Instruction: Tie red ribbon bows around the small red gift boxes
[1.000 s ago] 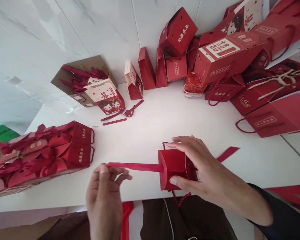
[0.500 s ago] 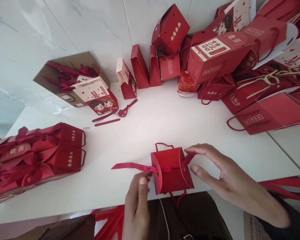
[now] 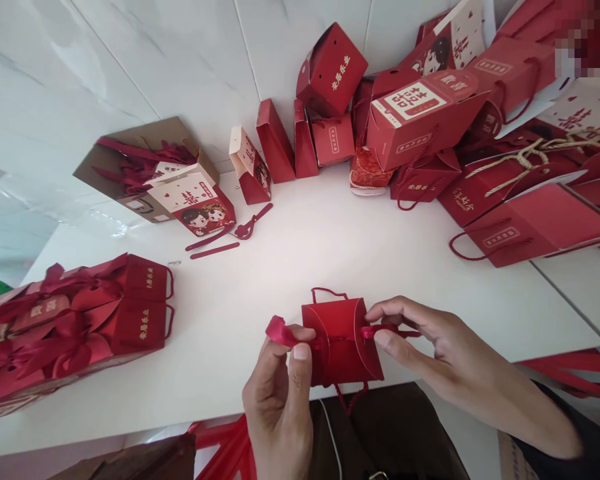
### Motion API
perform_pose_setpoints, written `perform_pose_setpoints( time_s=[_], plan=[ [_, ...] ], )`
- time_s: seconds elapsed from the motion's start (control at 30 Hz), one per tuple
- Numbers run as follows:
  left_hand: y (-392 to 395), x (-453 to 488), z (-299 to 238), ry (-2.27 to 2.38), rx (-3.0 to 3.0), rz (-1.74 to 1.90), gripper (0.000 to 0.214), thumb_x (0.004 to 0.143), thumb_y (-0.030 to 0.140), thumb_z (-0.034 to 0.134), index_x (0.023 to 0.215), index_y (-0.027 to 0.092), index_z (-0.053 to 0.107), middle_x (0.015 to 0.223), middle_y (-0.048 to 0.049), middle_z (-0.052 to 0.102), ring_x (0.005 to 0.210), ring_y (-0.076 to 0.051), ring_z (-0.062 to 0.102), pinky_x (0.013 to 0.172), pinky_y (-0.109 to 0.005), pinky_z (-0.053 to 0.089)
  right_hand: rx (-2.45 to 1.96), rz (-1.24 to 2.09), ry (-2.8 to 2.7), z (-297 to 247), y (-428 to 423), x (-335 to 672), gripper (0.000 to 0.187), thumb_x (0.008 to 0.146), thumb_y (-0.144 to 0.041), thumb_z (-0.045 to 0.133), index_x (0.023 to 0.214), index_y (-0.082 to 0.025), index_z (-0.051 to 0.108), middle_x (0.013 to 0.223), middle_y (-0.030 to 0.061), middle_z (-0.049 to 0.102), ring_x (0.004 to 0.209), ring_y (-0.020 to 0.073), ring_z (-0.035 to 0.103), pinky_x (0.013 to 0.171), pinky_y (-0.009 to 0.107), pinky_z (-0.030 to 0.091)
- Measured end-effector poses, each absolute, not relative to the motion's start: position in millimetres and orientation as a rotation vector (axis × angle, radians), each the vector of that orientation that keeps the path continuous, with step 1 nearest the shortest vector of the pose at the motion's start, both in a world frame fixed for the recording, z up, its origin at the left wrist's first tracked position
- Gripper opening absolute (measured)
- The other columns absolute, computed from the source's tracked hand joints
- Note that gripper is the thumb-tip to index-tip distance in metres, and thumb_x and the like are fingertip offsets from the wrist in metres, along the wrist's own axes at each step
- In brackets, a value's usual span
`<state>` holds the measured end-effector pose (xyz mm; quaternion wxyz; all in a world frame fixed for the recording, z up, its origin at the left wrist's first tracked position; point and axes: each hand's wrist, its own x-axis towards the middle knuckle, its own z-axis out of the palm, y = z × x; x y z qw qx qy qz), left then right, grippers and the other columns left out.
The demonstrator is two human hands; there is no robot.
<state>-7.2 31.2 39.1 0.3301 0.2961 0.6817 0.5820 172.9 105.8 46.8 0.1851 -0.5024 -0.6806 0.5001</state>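
Note:
A small red gift box (image 3: 341,367) sits at the front edge of the white table, its curved flaps folded over the top. A dark red ribbon (image 3: 279,331) passes through the flaps and out at both sides. My left hand (image 3: 285,387) pinches the ribbon's left end between thumb and fingers, close against the box. On the other side my right hand (image 3: 420,340) closes thumb and fingers on the right end of the ribbon. Twisted cord handles (image 3: 329,291) stick out at the back and front of the box.
Finished boxes with ribbon bows (image 3: 145,300) stand in a carton at the left. A brown box of ribbons (image 3: 180,133) is at the back left, with loose ribbon strips (image 3: 215,251) before it. Many red gift boxes (image 3: 430,127) are piled at the back right.
My left hand has risen and taken hold of the ribbon's left end, which lay stretched out to the left. My right thumb and fingers have closed on the right end.

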Motion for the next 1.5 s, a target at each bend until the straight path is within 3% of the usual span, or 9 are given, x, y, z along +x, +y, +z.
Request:
perform_pose_setpoints(
  time_s=[0.27,0.4,0.67,0.83,1.03,1.13,1.27,1.37,1.5],
  plan=[
    [35.8,-8.2,42.9,1.765,0.719,1.464,0.021,0.096,0.041,0.064,0.091,0.025,0.076,0.097,-0.0028,0.075,0.094,-0.018,0.069,0.078,-0.023,0.056,-1.417,1.545,-1.838,58.2,105.0,171.9,0.036,0.104,-0.056,0.044,0.09,-0.026,0.057,0.067,-0.0062,0.038,0.054,0.0122,0.028,0.047,0.025,0.026],
    [38.2,-5.9,47.0,1.756,0.728,1.456,0.023,0.098,0.041,0.061,0.091,0.024,0.075,0.095,-0.0035,0.075,0.092,-0.018,0.07,0.078,-0.024,0.057,-1.431,1.537,-1.848,61.2,105.6,171.7,0.039,0.102,-0.058,0.046,0.083,-0.025,0.054,0.072,-0.0043,0.051,0.055,0.0116,0.033,0.047,0.023,0.029],
    [38.5,0.6,33.4,1.72,1.128,1.612,0.012,0.099,0.027,0.06,0.097,0.026,0.072,0.094,-0.0023,0.072,0.093,-0.018,0.065,0.083,-0.029,0.052,-1.308,1.285,-1.939,63.5,104.3,161.1,0.025,0.099,-0.051,0.053,0.095,-0.029,0.063,0.088,0.0028,0.073,0.07,0.0215,0.068,0.045,0.027,0.047],
    [48.1,-6.1,31.1,1.633,1.298,1.455,0.016,0.1,0.022,0.057,0.093,0.024,0.071,0.079,-0.0005,0.062,0.074,-0.016,0.056,0.068,-0.029,0.045,-1.215,1.263,-2.048,74.4,113.3,156.9,0.017,0.102,-0.043,0.053,0.099,-0.029,0.063,0.085,-0.0002,0.069,0.063,0.0164,0.062,0.048,0.026,0.047],
    [52.6,-8.4,42.3,1.592,1.485,1.183,0.008,0.096,0.024,0.061,0.097,0.024,0.069,0.083,-0.0018,0.065,0.077,-0.019,0.056,0.066,-0.03,0.044,-0.88,1.07,-2.311,94.7,132.6,143.1,0.009,0.099,-0.027,0.062,0.093,-0.023,0.067,0.088,0.0003,0.069,0.087,0.0168,0.066,0.081,0.029,0.053],
    [52.9,-9.3,39.6,1.537,1.322,1.217,0.017,0.1,0.031,0.056,0.092,0.023,0.068,0.088,-0.0046,0.069,0.082,-0.021,0.061,0.071,-0.033,0.048,-0.675,1.106,-2.373,101.3,142.1,137.8,0.02,0.101,-0.023,0.059,0.12,-0.024,0.066,0.107,0.0019,0.073,0.104,0.017,0.067,0.091,0.028,0.053],
    [54.2,-16.2,36.6,1.508,1.12,1.198,0.03,0.101,0.043,0.055,0.086,0.022,0.072,0.077,-0.0037,0.065,0.074,-0.019,0.059,0.071,-0.032,0.048,-0.753,1.163,-2.282,94.8,156.9,141.9,0.046,0.105,-0.017,0.044,0.149,-0.03,0.047,0.134,0.0022,0.068,0.125,0.0169,0.063,0.105,0.033,0.05],
    [56.1,-23.1,39.0,1.443,1.061,1.189,0.037,0.101,0.049,0.054,0.089,0.022,0.076,0.07,-0.0024,0.061,0.065,-0.016,0.053,0.062,-0.029,0.045,-0.697,1.225,-2.429,83.7,165.1,145.2,0.05,0.101,-0.014,0.047,0.149,-0.028,0.048,0.131,0.0047,0.07,0.12,0.0193,0.066,0.104,0.037,0.052],
    [57.8,-28.2,41.5,1.4,1.006,1.192,0.039,0.103,0.048,0.051,0.092,0.023,0.078,0.072,-0.0019,0.062,0.068,-0.015,0.053,0.063,-0.027,0.042,-0.774,1.203,-2.436,80.7,167.4,145.7,0.031,0.1,-0.025,0.055,0.13,-0.023,0.065,0.119,0.0064,0.073,0.107,0.0204,0.069,0.092,0.035,0.057]
  ],
)
